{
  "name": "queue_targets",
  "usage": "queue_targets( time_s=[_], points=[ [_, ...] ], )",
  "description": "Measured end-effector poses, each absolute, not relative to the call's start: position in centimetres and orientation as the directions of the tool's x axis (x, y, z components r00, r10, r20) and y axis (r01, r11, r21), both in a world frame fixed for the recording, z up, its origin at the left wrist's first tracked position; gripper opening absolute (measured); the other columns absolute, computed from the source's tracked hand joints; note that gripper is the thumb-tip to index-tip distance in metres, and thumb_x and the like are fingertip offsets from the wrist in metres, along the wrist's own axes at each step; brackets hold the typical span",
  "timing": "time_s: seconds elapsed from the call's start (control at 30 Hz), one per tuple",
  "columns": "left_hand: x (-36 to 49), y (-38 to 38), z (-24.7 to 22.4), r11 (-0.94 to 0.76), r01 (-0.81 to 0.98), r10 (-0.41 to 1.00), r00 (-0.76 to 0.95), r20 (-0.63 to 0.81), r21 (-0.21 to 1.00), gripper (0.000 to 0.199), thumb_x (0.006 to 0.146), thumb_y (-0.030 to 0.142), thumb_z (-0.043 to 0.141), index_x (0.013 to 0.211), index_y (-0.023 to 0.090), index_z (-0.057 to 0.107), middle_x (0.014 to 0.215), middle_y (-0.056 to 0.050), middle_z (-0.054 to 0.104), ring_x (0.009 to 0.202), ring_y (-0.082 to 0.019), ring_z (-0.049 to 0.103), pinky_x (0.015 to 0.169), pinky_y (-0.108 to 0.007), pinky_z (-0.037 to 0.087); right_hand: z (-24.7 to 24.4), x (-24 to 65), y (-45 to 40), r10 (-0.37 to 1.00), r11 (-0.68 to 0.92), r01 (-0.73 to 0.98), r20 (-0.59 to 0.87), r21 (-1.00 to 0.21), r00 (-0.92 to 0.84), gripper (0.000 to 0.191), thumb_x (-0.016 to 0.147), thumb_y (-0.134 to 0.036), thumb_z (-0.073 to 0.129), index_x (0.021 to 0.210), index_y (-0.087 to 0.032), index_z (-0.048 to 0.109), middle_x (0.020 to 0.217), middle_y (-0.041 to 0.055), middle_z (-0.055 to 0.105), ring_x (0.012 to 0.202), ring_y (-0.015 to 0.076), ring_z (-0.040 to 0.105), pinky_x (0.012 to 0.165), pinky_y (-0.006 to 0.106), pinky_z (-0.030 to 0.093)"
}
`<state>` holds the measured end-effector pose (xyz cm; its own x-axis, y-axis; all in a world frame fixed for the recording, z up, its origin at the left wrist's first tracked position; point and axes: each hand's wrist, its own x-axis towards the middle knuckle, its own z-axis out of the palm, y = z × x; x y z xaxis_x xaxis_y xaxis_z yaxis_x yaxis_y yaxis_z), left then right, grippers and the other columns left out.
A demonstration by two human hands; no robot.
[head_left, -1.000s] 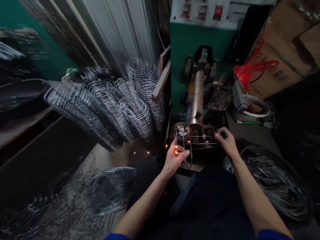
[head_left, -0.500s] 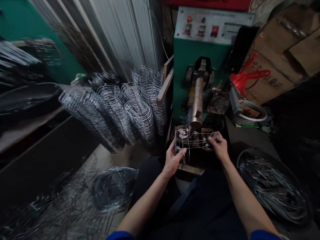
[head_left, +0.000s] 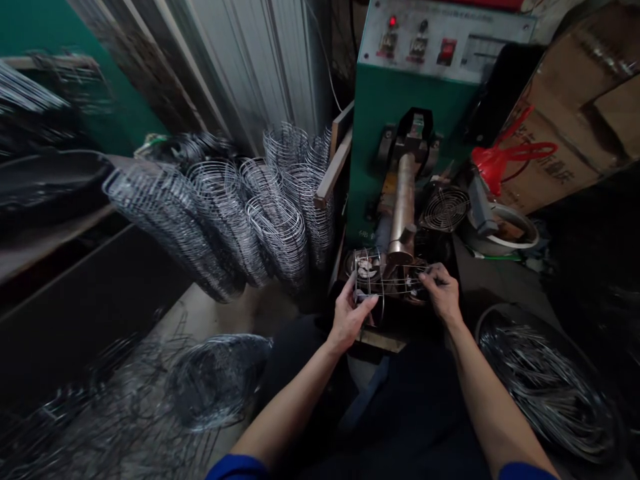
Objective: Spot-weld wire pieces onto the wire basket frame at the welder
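Observation:
A small wire frame (head_left: 383, 288) of thin metal rods and hoops spans the space between my hands. My left hand (head_left: 349, 315) grips its left end, thumb on a lower wire. Fingers pinched, my right hand (head_left: 441, 288) holds the rod ends at the right. Just above the frame is the thick metal cylinder (head_left: 403, 207) of the green machine (head_left: 367, 147); whether they touch cannot be made out. Beneath the wires, a round dish (head_left: 367, 265) with pale bits partly shows.
Stacks of wire hoops (head_left: 277, 223) stand at the left. A tray of metal rods (head_left: 545, 380) lies at the lower right. A small fan (head_left: 445, 207) and a bowl (head_left: 515, 233) sit right of the cylinder. A wire bundle (head_left: 217, 380) lies lower left.
The view has shifted, so the machine appears slightly higher and farther right. Both hands still hold the wire frame, whose hooped left end looks slightly turned.

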<state>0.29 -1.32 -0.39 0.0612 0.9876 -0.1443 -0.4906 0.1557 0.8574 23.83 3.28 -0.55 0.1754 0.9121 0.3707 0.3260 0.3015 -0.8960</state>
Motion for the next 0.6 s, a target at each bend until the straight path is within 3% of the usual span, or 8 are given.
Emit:
queue_targets(
  time_s=[0.47,0.6],
  points=[
    [0.52,-0.45,-0.88,0.182,-0.456,0.983,0.098,-0.154,0.871,0.092,0.073,0.037,0.079,0.150,0.021,0.033,0.069,0.008,0.050,0.047,-0.005,0.046,0.042,-0.019,0.046,-1.02,23.90,3.81,0.900,0.285,0.368,0.379,-0.885,0.216,0.045,0.078,-0.040,0.073,0.054,-0.019,0.041,0.076,-0.0009,0.050,0.075,0.0131,0.048,0.073,0.029,0.040],
    [0.66,-0.41,-0.56,0.160,-0.477,0.987,0.069,-0.144,0.864,0.087,0.070,0.036,0.081,0.146,0.020,0.040,0.081,0.003,0.061,0.050,-0.004,0.048,0.044,-0.018,0.045,-0.27,23.86,3.50,0.902,0.268,0.405,0.375,-0.874,0.212,0.043,0.078,-0.045,0.072,0.056,-0.019,0.046,0.080,0.0012,0.056,0.081,0.0158,0.054,0.079,0.031,0.044]
  ],
)
